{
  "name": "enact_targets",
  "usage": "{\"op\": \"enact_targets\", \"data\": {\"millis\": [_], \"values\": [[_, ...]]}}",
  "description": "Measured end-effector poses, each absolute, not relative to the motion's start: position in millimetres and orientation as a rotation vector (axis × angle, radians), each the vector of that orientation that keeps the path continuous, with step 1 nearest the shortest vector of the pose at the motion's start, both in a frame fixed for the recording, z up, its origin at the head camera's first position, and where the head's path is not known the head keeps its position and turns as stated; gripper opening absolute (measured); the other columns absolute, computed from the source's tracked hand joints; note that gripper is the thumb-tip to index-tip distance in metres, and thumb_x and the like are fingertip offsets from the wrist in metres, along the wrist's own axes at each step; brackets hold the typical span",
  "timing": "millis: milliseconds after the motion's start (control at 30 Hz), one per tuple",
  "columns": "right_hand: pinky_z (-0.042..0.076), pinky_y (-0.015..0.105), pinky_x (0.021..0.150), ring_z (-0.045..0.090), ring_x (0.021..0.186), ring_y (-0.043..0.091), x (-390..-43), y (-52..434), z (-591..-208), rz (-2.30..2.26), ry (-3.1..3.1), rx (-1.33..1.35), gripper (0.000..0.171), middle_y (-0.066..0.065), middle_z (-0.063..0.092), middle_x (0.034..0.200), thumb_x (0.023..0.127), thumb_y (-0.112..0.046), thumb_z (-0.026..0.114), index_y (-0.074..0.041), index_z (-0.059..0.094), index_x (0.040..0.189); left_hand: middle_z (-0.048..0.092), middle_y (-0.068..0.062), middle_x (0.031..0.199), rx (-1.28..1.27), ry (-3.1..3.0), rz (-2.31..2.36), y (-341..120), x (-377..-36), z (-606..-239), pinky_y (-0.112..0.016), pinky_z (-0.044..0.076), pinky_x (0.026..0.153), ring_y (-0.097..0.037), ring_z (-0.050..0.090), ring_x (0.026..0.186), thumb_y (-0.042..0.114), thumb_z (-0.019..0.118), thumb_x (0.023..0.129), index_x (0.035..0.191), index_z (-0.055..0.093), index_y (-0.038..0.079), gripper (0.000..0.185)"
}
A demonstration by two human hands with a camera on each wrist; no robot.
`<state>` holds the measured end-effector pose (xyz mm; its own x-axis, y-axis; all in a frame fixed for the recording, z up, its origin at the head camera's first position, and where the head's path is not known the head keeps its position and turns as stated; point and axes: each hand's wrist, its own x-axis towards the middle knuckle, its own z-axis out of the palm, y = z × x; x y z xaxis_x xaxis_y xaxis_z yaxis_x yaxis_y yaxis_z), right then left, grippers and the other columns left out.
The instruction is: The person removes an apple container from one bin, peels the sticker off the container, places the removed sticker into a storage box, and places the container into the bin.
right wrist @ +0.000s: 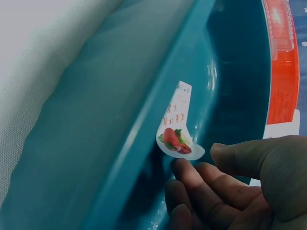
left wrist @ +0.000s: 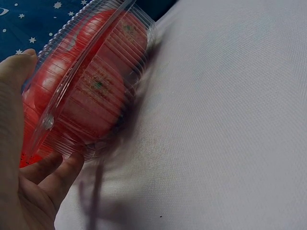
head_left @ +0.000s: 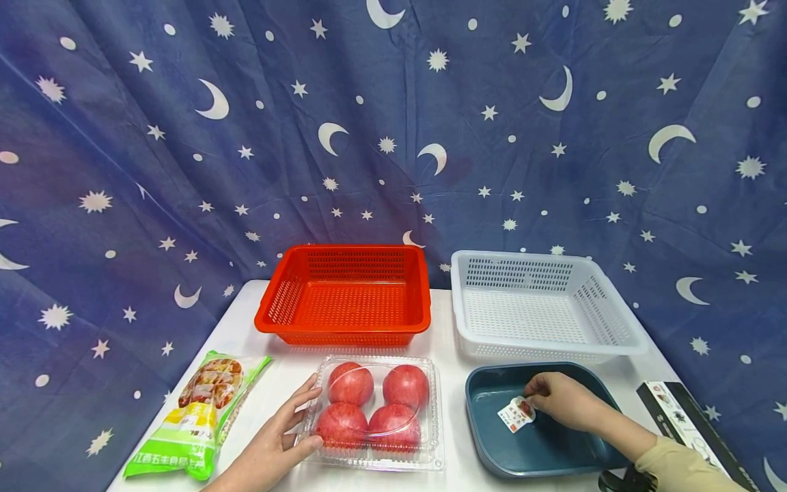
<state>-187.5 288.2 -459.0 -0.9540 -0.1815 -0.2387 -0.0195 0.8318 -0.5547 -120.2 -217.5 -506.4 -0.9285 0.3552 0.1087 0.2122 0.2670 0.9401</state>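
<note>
A clear plastic clamshell box (head_left: 433, 424) holds several round red fruits (head_left: 406, 386) at the front middle. Against its left side rests my left hand (head_left: 279, 430), fingers spread and fairly straight; in the left wrist view they touch the box's ribbed wall. Inside the dark teal basin (head_left: 492, 459), my right hand (head_left: 559, 400) pinches the edge of a small white label (head_left: 515, 415) between thumb and finger. Printed writing and a picture of red food show on the label (right wrist: 175, 124), which curls at one end.
Behind stand a red perforated basket (head_left: 350, 338) and a white perforated basket (head_left: 547, 348). A green food bag (head_left: 197, 413) lies at the left, a long black-and-white box (head_left: 695, 427) at the right edge. A starry blue curtain (head_left: 393, 198) hangs behind the white table.
</note>
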Motion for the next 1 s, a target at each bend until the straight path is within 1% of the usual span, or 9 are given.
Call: {"op": "enact_targets", "data": {"millis": [133, 333, 567, 633, 833, 900, 967, 1000], "values": [[0.055, 0.038, 0.070, 0.060, 0.081, 0.017, -188.0, 291.5, -454.9, -0.794, 2.759, -0.144, 0.014, 0.001, 0.066, 0.089, 0.092, -0.009, 0.070, -0.001, 0.070, 0.104, 0.016, -0.015, 0.169, 0.531, 2.406, 1.742, -217.5, -120.3, -506.0, -0.024, 0.050, 0.095, -0.053, 0.041, 0.136, 0.009, 0.071, 0.097, 0.155, 0.037, 0.009, 0.067], [0.057, 0.043, 0.076, 0.064, 0.090, 0.020, -187.5, 293.3, -444.4, -0.850, 2.822, -0.198, 0.020, 0.004, 0.070, 0.099, 0.096, -0.013, 0.069, 0.001, 0.070, 0.111, 0.015, -0.015, 0.169, 0.512, 2.407, 1.735, -217.5, -120.1, -505.5, -0.022, 0.049, 0.094, -0.055, 0.040, 0.136, 0.009, 0.071, 0.097, 0.155, 0.037, 0.009, 0.067], [0.057, 0.047, 0.085, 0.067, 0.106, 0.029, -183.0, 282.9, -427.9, -0.995, 2.869, -0.247, 0.030, 0.007, 0.072, 0.110, 0.099, -0.021, 0.068, 0.000, 0.068, 0.120, 0.016, -0.015, 0.169, 0.514, 2.414, 1.723, -217.4, -120.2, -506.0, -0.021, 0.047, 0.095, -0.053, 0.040, 0.137, 0.011, 0.070, 0.097, 0.155, 0.037, 0.010, 0.066], [0.056, 0.045, 0.083, 0.066, 0.104, 0.027, -180.7, 277.7, -422.3, -1.044, 2.875, -0.259, 0.031, 0.006, 0.071, 0.110, 0.100, -0.023, 0.068, -0.001, 0.068, 0.122, 0.016, -0.014, 0.169, 0.518, 2.414, 1.724, -217.2, -120.2, -505.8, -0.021, 0.047, 0.096, -0.052, 0.040, 0.137, 0.011, 0.070, 0.098, 0.155, 0.038, 0.010, 0.066], [0.054, 0.032, 0.079, 0.064, 0.098, 0.018, -174.5, 259.7, -412.3, -1.189, 2.852, -0.287, 0.033, 0.001, 0.070, 0.108, 0.101, -0.023, 0.067, -0.005, 0.064, 0.129, 0.016, -0.015, 0.169, 0.519, 2.411, 1.719, -216.9, -120.1, -505.4, -0.021, 0.047, 0.095, -0.053, 0.040, 0.137, 0.012, 0.069, 0.099, 0.155, 0.037, 0.009, 0.065], [0.054, 0.029, 0.080, 0.065, 0.100, 0.018, -172.3, 252.9, -410.4, -1.247, 2.813, -0.285, 0.037, 0.004, 0.069, 0.113, 0.101, -0.024, 0.067, -0.005, 0.061, 0.133, 0.015, -0.014, 0.169, 0.518, 2.404, 1.722, -216.8, -120.3, -505.7, -0.021, 0.048, 0.095, -0.053, 0.039, 0.137, 0.012, 0.069, 0.099, 0.156, 0.037, 0.009, 0.065], [0.056, 0.031, 0.071, 0.064, 0.099, 0.021, -169.2, 245.4, -408.8, -1.329, 2.733, -0.272, 0.041, 0.009, 0.065, 0.122, 0.101, -0.024, 0.067, -0.006, 0.058, 0.137, 0.015, -0.014, 0.169, 0.520, 2.400, 1.724, -216.9, -120.5, -505.9, -0.022, 0.048, 0.095, -0.053, 0.040, 0.137, 0.011, 0.068, 0.099, 0.156, 0.036, 0.009, 0.065], [0.056, 0.030, 0.071, 0.064, 0.101, 0.022, -167.0, 241.3, -408.1, -1.363, 2.704, -0.275, 0.043, 0.011, 0.063, 0.127, 0.101, -0.024, 0.067, -0.006, 0.056, 0.138, 0.015, -0.014, 0.169, 0.521, 2.397, 1.725, -217.0, -120.6, -505.9, -0.022, 0.048, 0.095, -0.053, 0.040, 0.137, 0.011, 0.068, 0.099, 0.156, 0.036, 0.009, 0.065]]}}
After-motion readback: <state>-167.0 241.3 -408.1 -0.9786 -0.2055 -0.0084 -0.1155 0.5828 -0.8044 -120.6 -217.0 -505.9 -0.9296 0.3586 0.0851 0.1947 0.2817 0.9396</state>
